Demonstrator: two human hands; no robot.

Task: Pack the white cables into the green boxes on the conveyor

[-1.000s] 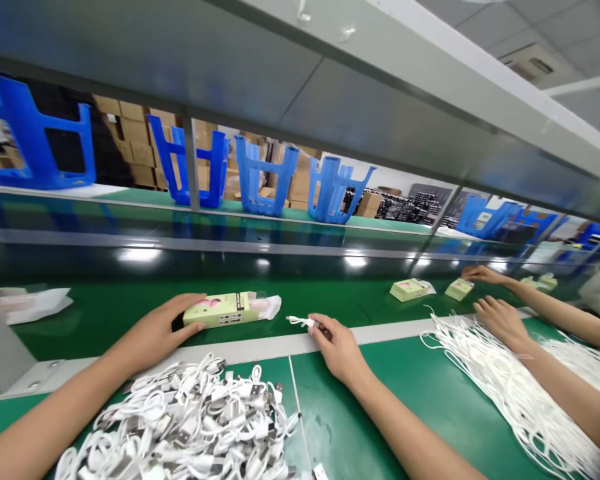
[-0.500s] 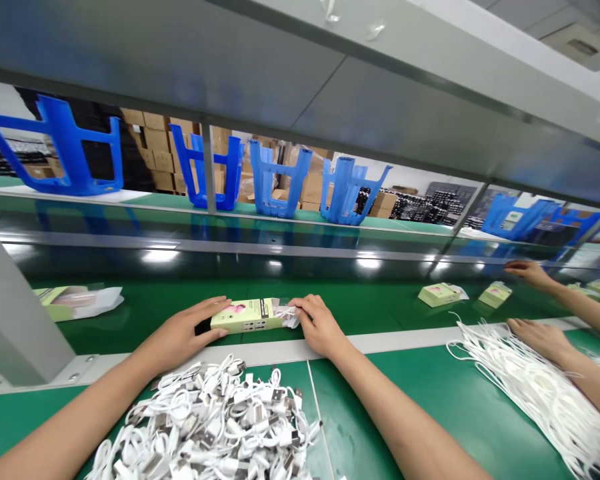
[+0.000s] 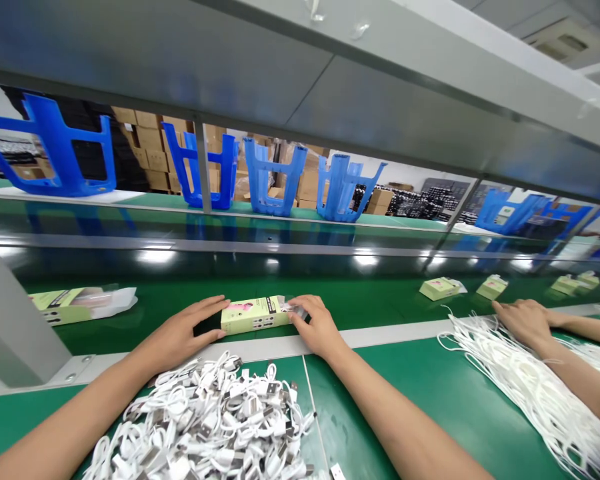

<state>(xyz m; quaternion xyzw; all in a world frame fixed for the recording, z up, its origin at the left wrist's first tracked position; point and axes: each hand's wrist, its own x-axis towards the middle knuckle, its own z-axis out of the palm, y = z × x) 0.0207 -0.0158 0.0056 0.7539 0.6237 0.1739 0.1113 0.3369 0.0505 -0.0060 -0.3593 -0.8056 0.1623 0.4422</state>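
A small pale-green box [image 3: 255,316] lies on the dark green belt in front of me, its open end toward the right. My left hand [image 3: 180,333] holds the box's left end between thumb and fingertips. At the open end, the bent fingers of my right hand [image 3: 317,325] press on a white cable [image 3: 285,306], which sits mostly inside. A clear plastic flap shows beside those fingers, and the fingertips are partly hidden. Just below my hands, a heap of short white USB cables [image 3: 215,420] covers part of the green table.
Another open green box [image 3: 75,305] lies on the belt at left, near a grey post [image 3: 15,313]. More boxes [image 3: 440,288] lie to the right. A co-worker's hands [image 3: 523,323] are by a pile of white cords [image 3: 535,393]. Upturned blue stools [image 3: 275,180] stand behind.
The white cable has gone further into the box, with less of it sticking out. The box sits slightly further right in view. The co-worker's raised hand has come down beside the other.
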